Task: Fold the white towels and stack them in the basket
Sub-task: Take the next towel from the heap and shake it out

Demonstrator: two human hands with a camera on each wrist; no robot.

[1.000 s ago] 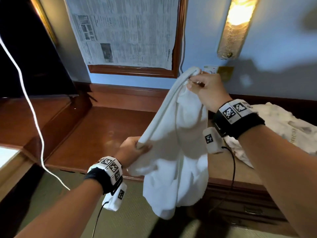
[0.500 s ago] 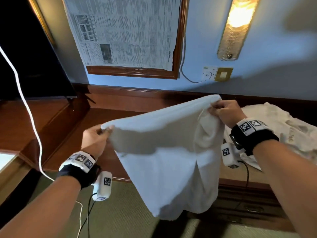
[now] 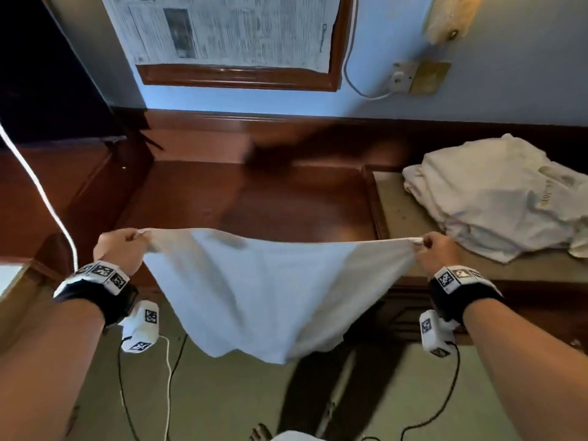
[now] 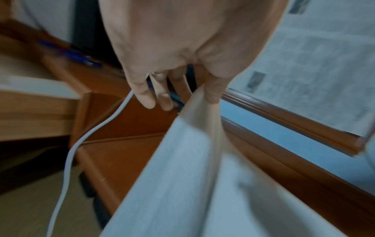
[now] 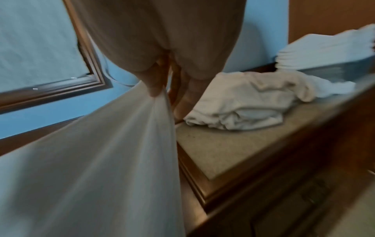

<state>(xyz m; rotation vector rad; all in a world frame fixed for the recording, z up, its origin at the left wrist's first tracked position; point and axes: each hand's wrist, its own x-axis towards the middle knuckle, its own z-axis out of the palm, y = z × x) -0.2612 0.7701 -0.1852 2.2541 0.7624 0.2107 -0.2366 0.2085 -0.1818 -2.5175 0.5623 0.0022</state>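
Note:
A white towel hangs stretched wide between my two hands, in front of the wooden desk. My left hand pinches its left top corner. My right hand pinches the right top corner. The towel's lower edge sags toward the floor. In the left wrist view the towel drops from my left hand. In the right wrist view the towel hangs from my right hand. A loose pile of white towels lies on the stone-topped cabinet at the right. No basket shows in the head view.
A white cable hangs down at the left beside a dark screen. A framed newspaper and a wall socket are on the blue wall. A stack of folded white towels sits behind the pile. Thin black wires trail over the carpet.
My hands moved apart and came down to one level, pulling the bunched towel out wide and taut. The view tilted down toward the desk.

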